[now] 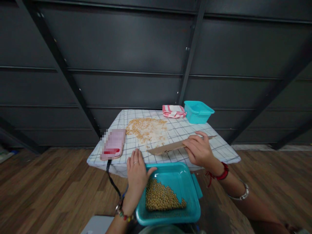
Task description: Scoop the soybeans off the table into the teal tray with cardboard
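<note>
My right hand [198, 150] is closed on a flat strip of brown cardboard [168, 148], its torn-looking edge low over the cloth. My left hand [136, 170] lies with fingers stretched out at the table's near edge, thumb over the rim of a teal plastic tub [192, 208]. Inside that tub, round yellow-green beans [163, 195], like soybeans, are heaped towards the left and near side. Beyond the cardboard, paler yellow beans [140, 128] are spread across the tablecloth, mixed with whitish powder or fine bits [156, 128].
A checked white cloth [195, 130] covers the small table. At its left is a phone [114, 143] in a pink case, with a black strap [112, 180]. A red-and-white folded cloth [173, 111] and a turquoise basket [198, 113] stand at the back right, before a dark panel wall [122, 87].
</note>
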The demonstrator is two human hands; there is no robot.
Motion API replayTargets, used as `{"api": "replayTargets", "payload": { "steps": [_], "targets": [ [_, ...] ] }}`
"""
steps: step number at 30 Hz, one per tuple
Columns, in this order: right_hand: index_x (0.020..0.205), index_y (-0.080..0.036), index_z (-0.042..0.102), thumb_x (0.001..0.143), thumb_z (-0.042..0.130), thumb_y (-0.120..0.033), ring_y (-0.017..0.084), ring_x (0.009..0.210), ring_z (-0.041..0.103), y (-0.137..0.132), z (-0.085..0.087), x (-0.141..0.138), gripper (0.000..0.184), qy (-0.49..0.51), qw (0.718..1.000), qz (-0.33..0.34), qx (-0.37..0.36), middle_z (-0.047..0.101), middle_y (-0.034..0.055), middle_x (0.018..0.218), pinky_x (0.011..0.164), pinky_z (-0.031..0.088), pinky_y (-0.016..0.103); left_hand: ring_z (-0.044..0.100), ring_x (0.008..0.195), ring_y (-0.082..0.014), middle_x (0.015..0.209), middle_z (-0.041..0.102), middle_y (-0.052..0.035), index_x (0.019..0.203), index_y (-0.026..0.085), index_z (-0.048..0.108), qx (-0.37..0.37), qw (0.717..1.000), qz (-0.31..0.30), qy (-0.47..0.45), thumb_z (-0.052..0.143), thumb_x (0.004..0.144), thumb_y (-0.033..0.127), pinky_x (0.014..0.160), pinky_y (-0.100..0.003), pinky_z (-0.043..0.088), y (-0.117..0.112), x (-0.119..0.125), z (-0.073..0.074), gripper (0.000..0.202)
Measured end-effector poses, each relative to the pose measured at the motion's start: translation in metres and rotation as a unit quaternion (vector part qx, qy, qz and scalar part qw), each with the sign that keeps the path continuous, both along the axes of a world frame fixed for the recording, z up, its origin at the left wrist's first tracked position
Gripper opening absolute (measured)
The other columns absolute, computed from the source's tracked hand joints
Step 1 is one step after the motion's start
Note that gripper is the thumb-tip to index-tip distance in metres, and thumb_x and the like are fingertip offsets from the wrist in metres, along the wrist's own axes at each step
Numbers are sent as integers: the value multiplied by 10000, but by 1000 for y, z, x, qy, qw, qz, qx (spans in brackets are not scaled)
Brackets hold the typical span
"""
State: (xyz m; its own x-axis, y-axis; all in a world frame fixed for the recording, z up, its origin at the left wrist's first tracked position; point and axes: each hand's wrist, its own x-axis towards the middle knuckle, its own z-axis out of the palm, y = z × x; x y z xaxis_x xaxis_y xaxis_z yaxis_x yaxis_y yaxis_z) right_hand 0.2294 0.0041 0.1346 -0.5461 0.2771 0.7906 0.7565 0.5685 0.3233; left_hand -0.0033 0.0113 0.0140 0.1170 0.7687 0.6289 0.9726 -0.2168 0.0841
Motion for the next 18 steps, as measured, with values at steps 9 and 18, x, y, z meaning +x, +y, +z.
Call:
{"api": "replayTargets", "payload": {
  "steps": [9, 18],
  "targets": [
    [833, -171, 544, 772, 435, -81, 166, 703, 532, 8, -1, -1, 154, -7, 1000, -5, 6, 633, 16, 696, 823, 350, 393, 433, 1163, -343, 1234, 494, -265, 1246, -6, 395, -2, 1000, -4, 2, 243, 724, 717, 952, -512, 336, -2, -1, 2, 905],
    [839, -188, 549, 761, 425, -70, 164, 703, 538, 1, -2, 4, 188, 11, 1000, 1, 2, 618, 2, 674, 826, 353, 402, 452, 1150, -337, 1224, 507, -258, 1240, 6, 406, 11, 1000, -1, -3, 225, 715, 730, 951, -503, 343, 2, -1, -2, 912]
  ]
}}
